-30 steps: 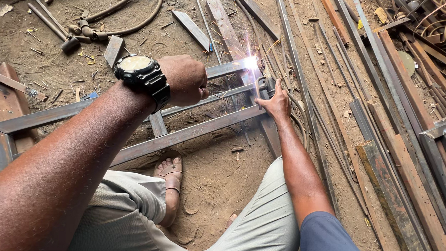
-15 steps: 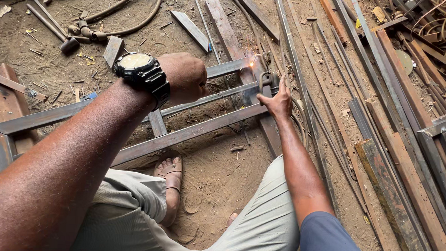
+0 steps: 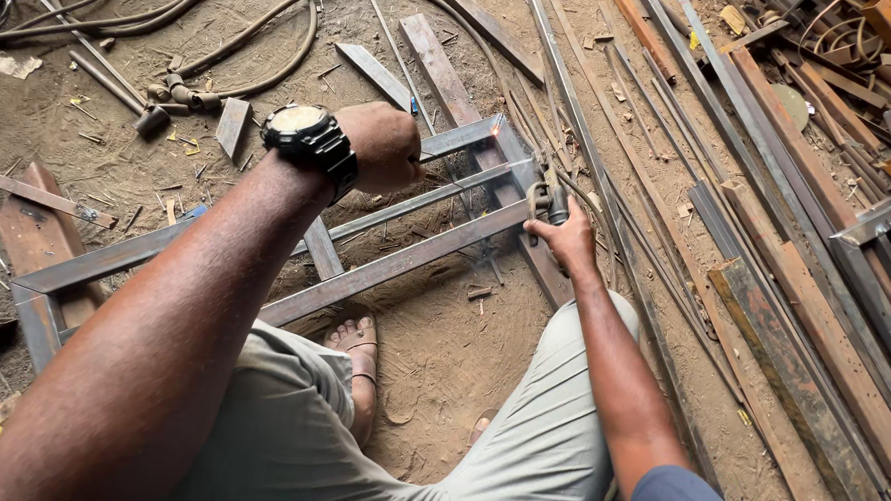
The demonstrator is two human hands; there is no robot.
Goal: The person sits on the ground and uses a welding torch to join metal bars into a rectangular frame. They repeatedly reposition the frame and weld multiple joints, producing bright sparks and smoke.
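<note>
Head view: your right hand (image 3: 566,241), closed on the electrode holder (image 3: 551,197), sits just below-right of the glowing corner (image 3: 493,132) of the steel frame (image 3: 385,268), long rails running left toward your fisted left hand (image 3: 380,142).

Person squats on a dirt floor over a steel frame (image 3: 395,263) of flat bars. Right hand (image 3: 566,236) grips a welding electrode holder (image 3: 548,197), its tip near the frame's far corner, where a small orange glow (image 3: 494,130) shows. Left hand (image 3: 380,142), with a black wristwatch (image 3: 308,136), is closed and raised above the frame. Sandalled foot (image 3: 359,352) rests beside the near bar. Hoses (image 3: 225,30) lie upper left; long steel bars (image 3: 794,286) are stacked on the right.
</note>
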